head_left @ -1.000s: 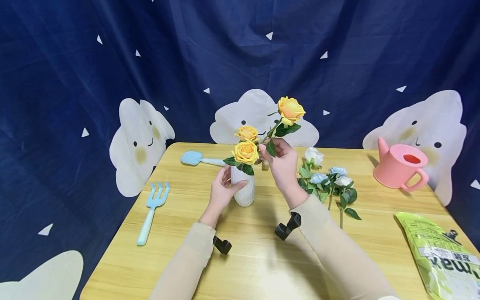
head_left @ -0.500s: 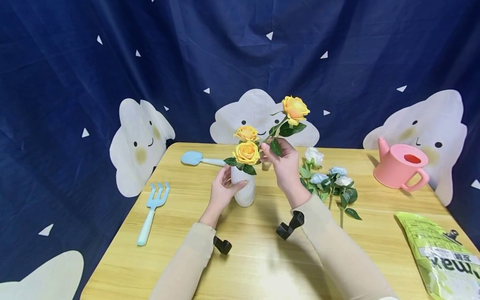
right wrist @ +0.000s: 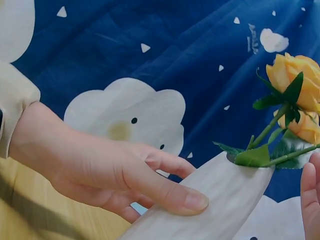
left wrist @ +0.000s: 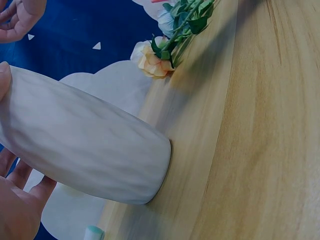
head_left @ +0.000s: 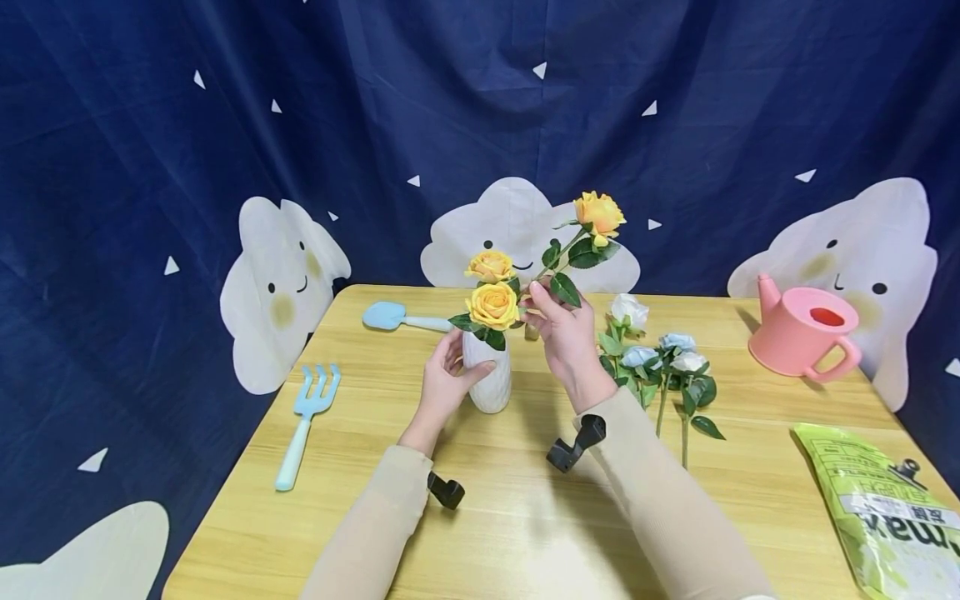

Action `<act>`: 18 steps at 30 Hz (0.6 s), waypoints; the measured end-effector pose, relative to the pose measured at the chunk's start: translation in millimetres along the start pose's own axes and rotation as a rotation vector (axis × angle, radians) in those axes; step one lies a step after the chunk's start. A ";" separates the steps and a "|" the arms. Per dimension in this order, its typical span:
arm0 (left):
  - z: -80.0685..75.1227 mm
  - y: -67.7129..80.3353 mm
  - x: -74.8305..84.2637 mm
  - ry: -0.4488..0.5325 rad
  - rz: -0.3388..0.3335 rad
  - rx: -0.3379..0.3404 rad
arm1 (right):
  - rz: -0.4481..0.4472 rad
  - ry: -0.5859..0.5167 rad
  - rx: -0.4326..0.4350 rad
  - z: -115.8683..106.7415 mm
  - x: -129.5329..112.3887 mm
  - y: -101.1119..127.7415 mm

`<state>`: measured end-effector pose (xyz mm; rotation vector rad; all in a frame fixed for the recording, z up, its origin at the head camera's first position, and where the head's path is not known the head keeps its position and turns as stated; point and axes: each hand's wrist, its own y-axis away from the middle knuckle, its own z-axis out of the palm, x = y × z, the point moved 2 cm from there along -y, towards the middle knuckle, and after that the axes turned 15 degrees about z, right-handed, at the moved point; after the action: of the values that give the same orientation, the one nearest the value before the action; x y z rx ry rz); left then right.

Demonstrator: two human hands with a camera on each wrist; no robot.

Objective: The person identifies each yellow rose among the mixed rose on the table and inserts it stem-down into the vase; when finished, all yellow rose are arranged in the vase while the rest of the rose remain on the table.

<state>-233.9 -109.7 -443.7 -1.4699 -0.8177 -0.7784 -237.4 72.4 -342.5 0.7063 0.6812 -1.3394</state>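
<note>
I see the left hand wrapped around the white vase, thumb across its front, steadying it upright on the wooden table. Right hand pinches the stem of a yellow rose, bloom tilted up-right, stem end at the vase mouth beside two yellow roses already in. Blue-white roses lie just right.
</note>
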 end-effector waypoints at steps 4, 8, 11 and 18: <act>-0.1 -0.3 -0.7 0.000 0.006 -0.003 | 0.017 -0.006 0.015 -1.2 1.0 -4.6; -0.1 -0.4 -0.5 0.003 0.006 -0.005 | 0.029 0.056 0.004 -1.0 1.2 -10.1; 0.1 -0.1 0.1 0.009 -0.001 -0.009 | 0.071 0.087 -0.012 -1.2 1.7 -14.9; 1.6 -1.0 26.9 0.011 -0.001 -0.036 | 0.145 0.134 -0.037 1.7 4.7 -22.4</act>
<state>-220.5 -106.8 -420.4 -1.4959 -0.8001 -0.8048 -259.1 66.1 -346.5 0.8053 0.7452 -1.1516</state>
